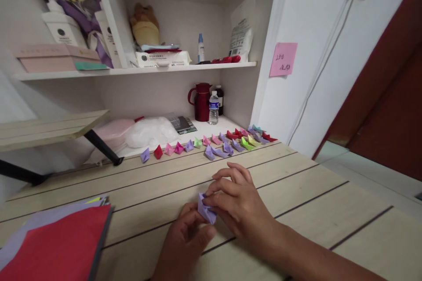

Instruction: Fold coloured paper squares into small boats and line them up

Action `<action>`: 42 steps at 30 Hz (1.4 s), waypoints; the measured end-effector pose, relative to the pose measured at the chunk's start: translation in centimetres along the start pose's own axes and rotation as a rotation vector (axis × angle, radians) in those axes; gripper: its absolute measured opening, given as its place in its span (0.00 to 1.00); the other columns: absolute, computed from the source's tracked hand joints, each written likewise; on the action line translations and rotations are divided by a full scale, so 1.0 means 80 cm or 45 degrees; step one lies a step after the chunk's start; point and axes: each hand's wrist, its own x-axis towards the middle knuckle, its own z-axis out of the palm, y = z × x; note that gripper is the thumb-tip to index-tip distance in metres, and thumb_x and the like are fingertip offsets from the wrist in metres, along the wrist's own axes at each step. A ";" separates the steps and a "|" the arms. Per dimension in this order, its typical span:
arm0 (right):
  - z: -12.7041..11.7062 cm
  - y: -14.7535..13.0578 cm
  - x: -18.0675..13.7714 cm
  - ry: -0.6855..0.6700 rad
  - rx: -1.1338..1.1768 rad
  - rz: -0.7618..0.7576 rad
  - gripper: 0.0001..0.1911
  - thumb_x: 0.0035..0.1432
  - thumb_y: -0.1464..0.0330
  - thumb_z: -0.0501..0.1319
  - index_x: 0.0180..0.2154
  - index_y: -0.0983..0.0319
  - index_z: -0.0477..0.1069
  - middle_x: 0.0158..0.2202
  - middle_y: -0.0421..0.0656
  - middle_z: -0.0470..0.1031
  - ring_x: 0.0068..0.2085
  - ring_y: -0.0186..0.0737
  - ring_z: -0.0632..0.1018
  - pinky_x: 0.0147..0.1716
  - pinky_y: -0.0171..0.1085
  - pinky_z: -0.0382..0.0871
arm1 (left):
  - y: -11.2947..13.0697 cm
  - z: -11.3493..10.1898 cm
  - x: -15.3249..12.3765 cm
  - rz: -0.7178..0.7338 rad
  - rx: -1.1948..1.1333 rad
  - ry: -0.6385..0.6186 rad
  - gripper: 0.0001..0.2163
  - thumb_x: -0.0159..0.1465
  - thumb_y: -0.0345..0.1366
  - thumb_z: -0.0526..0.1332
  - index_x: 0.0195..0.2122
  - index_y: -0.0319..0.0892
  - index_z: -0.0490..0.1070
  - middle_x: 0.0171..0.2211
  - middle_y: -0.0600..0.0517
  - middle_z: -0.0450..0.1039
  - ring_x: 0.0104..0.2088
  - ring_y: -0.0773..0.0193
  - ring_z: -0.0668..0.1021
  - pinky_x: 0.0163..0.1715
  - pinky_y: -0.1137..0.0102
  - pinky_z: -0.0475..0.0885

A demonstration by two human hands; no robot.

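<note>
1. Head view, nearest me: the right forearm comes in from the bottom right corner. At the bottom left lies a stack of flat coloured sheets (56, 241), red on top with lilac under it.
2. Left hand (186, 232) comes up from the bottom edge, fingers curled in and clenched on the lower left of a small purple paper piece (206, 211). Right hand (237, 202) lies over it from the right, fingertips (212, 196) pressed on the piece's top and right edge. Both hands are grasping it and neither is released.
3. The purple paper piece sits between the two sets of fingertips, low over the wooden table (329, 210). I cannot tell whether it touches the boards. Its right half is hidden under the right fingers.
4. Progress, my judgement: beyond the fingers, well apart from them, a row of small folded shapes (211, 142) runs along the table's far edge in purple, red, pink and green. These look finished. The piece in hand looks only partly folded, being flatter than those in the row. The flat sheets left of the left hand are unfolded, so plenty of paper remains.
5. Further beyond the row: a dark red flask (201, 101) and a water bottle (213, 108) stand side by side under a white shelf (132, 70). A pink note (283, 59) is stuck on the wall, up and right of the fingers.
</note>
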 end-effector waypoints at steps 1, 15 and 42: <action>0.000 0.000 0.000 -0.015 0.014 0.009 0.08 0.61 0.73 0.61 0.38 0.55 0.76 0.36 0.38 0.79 0.47 0.45 0.70 0.56 0.53 0.49 | 0.000 -0.001 0.001 0.006 0.003 0.001 0.11 0.57 0.46 0.65 0.28 0.44 0.78 0.35 0.50 0.72 0.39 0.57 0.73 0.43 0.65 0.68; 0.005 -0.002 0.002 -0.175 0.078 0.044 0.07 0.63 0.73 0.58 0.34 0.59 0.74 0.35 0.39 0.78 0.43 0.41 0.72 0.56 0.49 0.51 | 0.005 -0.003 0.000 -0.108 -0.012 -0.020 0.13 0.57 0.46 0.65 0.23 0.43 0.78 0.31 0.53 0.70 0.36 0.61 0.72 0.40 0.69 0.66; 0.030 0.008 -0.020 -0.487 -0.168 0.009 0.05 0.59 0.71 0.65 0.30 0.59 0.73 0.31 0.37 0.77 0.41 0.39 0.72 0.59 0.50 0.49 | -0.009 -0.010 -0.002 0.212 0.683 0.172 0.14 0.47 0.22 0.62 0.32 0.47 0.69 0.52 0.48 0.69 0.58 0.50 0.69 0.56 0.50 0.60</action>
